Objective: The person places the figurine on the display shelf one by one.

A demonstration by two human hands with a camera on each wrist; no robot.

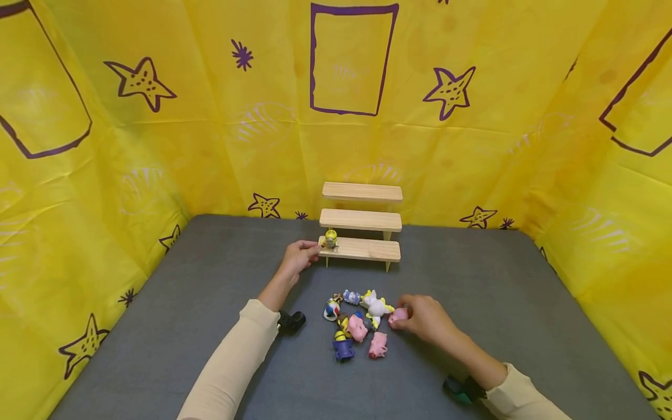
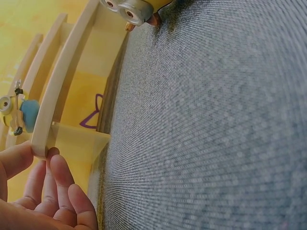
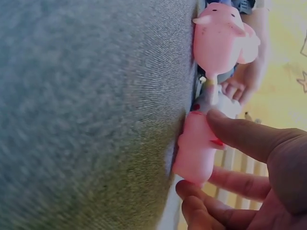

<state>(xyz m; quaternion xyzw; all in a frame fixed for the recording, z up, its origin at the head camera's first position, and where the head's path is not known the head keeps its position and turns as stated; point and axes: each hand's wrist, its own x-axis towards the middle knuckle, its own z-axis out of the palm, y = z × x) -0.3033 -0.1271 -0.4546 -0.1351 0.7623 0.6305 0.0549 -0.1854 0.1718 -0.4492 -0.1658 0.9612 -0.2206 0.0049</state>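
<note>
- Pink pig figure (image 1: pixel 397 317) lies on the grey mat (image 1: pixel 210 291) at the right edge of the toy pile, and I see my right hand (image 1: pixel 427 319) pinching it: in the right wrist view the thumb sits on top of the pink pig figure (image 3: pixel 196 146) and curled fingers (image 3: pixel 206 201) close in from below.
- Just left of it, touching or nearly so, lies a white and yellow figure (image 1: pixel 375 307); two more pink figures (image 1: pixel 358 328) (image 1: pixel 377 345) lie a little nearer to me, with a purple-based one (image 1: pixel 343 349) at the front of the pile.
- At the far left of the pile I make out a small blue, white and red figure (image 1: pixel 331 310).
- Beyond the pile stands a three-step wooden riser (image 1: pixel 361 220). A yellow minion toy (image 1: pixel 331 239) stands upright on the left end of its lowest step.
- My left hand (image 1: pixel 300 255) is at that same left end, just beside the minion. The left wrist view shows the fingertips (image 2: pixel 53 160) touching the end of the step board, fingers only gently bent and holding nothing; the minion toy (image 2: pixel 17 114) stands apart from them on the step.
- Yellow starred cloth (image 1: pixel 157 146) walls the mat on three sides.
</note>
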